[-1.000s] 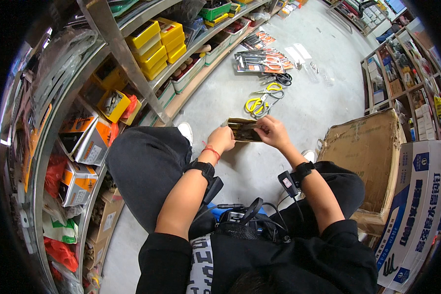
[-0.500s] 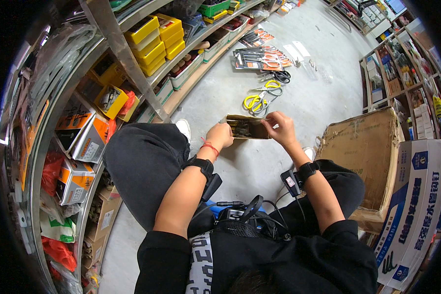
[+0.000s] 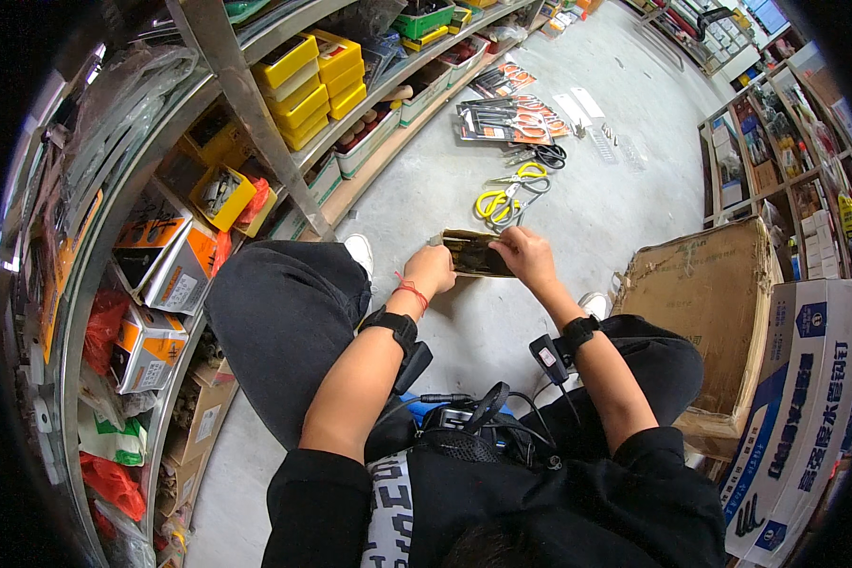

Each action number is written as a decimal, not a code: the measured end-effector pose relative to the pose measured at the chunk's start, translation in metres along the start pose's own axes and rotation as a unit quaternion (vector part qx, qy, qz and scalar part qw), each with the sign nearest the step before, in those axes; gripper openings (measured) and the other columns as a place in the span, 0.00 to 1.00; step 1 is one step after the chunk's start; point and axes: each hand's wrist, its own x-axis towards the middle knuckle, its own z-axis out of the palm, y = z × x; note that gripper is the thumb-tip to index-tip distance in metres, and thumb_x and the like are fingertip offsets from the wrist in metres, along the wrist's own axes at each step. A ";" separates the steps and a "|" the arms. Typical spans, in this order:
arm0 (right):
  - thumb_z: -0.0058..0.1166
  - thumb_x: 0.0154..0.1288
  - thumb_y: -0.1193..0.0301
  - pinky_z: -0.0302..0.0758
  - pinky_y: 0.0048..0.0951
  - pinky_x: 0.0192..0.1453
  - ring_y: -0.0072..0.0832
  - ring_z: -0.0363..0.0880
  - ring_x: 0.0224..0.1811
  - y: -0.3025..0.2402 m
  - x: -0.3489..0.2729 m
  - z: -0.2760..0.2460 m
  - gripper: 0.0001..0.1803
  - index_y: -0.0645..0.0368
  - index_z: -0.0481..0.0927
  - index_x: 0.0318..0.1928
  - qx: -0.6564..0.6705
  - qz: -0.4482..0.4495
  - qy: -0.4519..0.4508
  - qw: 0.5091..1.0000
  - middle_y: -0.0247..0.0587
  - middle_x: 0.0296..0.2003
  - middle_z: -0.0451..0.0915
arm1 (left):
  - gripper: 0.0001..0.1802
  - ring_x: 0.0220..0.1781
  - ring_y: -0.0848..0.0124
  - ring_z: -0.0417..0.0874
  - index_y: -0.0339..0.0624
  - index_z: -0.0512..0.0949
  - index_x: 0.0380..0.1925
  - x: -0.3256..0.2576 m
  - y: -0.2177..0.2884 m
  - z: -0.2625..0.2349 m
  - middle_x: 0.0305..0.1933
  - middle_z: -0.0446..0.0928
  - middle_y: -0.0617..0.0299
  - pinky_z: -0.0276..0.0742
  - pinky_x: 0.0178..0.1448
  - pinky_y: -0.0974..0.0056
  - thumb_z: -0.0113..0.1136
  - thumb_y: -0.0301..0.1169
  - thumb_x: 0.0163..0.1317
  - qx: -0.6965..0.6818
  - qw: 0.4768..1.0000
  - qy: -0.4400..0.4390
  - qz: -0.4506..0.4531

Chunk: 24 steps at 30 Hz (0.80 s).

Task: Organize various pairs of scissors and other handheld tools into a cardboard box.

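Above the knees, left hand and right hand pinch opposite ends of a flat brown packet; it looks light and bendable, best held by its ends.

Shelf: we see a metal rack on the left, with yellow bins stacked on it.
Boxes on shelf: orange and white cartons sit lower down.
Floor: grey concrete.
Scissors: we spot a yellow-handled pair lying on the floor, with packaged scissors beyond it.
Right side: a brown cardboard box stands beside a blue and white carton.
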 end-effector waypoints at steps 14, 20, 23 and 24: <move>0.51 0.44 0.71 0.69 0.30 0.24 0.37 0.71 0.20 -0.003 -0.013 0.016 0.05 0.56 0.72 0.25 -0.008 0.028 -0.007 1.000 0.38 0.19 0.72 | 0.07 0.29 0.62 0.75 0.42 0.76 0.20 0.001 -0.001 0.001 0.23 0.74 0.54 0.70 0.36 0.64 0.55 0.31 0.38 0.020 1.000 0.002 -0.009; 0.47 0.45 0.71 0.69 0.32 0.23 0.35 0.71 0.21 0.003 -0.008 0.013 0.02 0.55 0.72 0.22 -0.072 -0.041 -0.013 0.996 0.38 0.19 0.69 | 0.06 0.28 0.62 0.75 0.43 0.76 0.19 0.002 -0.001 -0.001 0.23 0.74 0.55 0.70 0.36 0.63 0.54 0.31 0.38 0.021 1.000 0.006 -0.004; 0.47 0.45 0.71 0.69 0.32 0.23 0.35 0.71 0.21 0.011 -0.007 0.015 0.02 0.54 0.72 0.21 -0.115 -0.035 -0.035 0.992 0.37 0.19 0.69 | 0.06 0.28 0.62 0.75 0.43 0.76 0.19 0.005 0.004 0.000 0.22 0.74 0.54 0.70 0.35 0.63 0.54 0.30 0.38 0.019 1.000 0.014 0.007; 0.47 0.45 0.71 0.69 0.31 0.23 0.36 0.71 0.20 0.008 -0.006 0.019 0.04 0.54 0.74 0.20 -0.122 -0.006 -0.033 0.992 0.39 0.18 0.71 | 0.06 0.27 0.61 0.75 0.43 0.76 0.19 0.006 0.001 0.002 0.22 0.74 0.54 0.70 0.34 0.62 0.54 0.30 0.38 0.019 1.000 0.017 0.010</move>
